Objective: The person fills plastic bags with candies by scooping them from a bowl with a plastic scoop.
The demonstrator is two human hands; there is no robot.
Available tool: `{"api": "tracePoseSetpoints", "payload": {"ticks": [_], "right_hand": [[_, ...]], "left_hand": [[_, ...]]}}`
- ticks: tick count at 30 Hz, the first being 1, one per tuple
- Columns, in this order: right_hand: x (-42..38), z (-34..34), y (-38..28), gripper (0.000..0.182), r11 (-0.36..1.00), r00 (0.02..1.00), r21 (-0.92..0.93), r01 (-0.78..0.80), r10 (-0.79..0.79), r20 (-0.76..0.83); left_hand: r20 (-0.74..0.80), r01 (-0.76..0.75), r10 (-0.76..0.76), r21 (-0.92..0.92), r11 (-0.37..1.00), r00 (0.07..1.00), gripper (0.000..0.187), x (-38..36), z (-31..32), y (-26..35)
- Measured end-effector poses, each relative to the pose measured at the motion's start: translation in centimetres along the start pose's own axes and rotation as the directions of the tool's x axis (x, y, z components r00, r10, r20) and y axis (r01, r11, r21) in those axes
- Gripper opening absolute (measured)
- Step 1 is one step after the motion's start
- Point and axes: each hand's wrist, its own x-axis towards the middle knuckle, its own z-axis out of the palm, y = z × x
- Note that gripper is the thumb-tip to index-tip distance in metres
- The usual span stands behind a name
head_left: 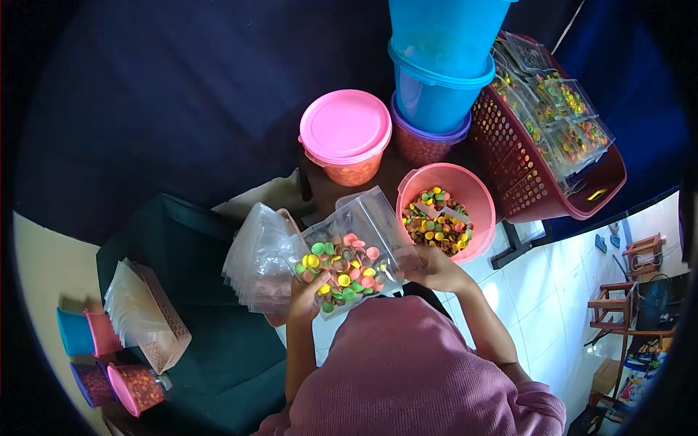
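Observation:
A clear plastic bag with colourful round pieces in green, yellow, pink and brown is held up in front of my body. My left hand grips its lower left side, fingers closed on the plastic. At the bag's right edge, my right hand is closed on the plastic. Just beyond my right hand stands an open pink tub holding more of the same pieces, with a light scoop-like item lying among them. Left of the bag, a stack of empty clear bags fans out from a container.
A pink-lidded tub, stacked blue tubs and a purple-rimmed tub stand behind. A red basket at right holds filled bags. Far left are another bag holder and small tubs.

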Motion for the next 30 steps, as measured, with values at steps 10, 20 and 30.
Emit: {"api": "tracePoseSetpoints", "payload": {"ticks": [10,20,30], "right_hand": [[0.7,-0.1,0.6,0.024,0.985,0.995,-0.143,-0.099,0.099,-0.004],[0.2,-0.7,-0.6,0.027,0.966,0.997,-0.253,-0.054,0.064,0.033],[0.3,-0.4,0.9,0.016,0.994,0.994,-0.110,0.014,-0.025,-0.105]], "left_hand": [[-0.014,0.017,-0.016,0.065,0.998,1.000,0.029,0.1,-0.4,-0.5],[-0.010,0.030,-0.029,0.085,0.996,1.000,0.030,-0.2,0.2,-0.8],[0.071,0.049,-0.061,0.166,0.985,0.996,0.032,0.0,0.3,-1.0]]}}
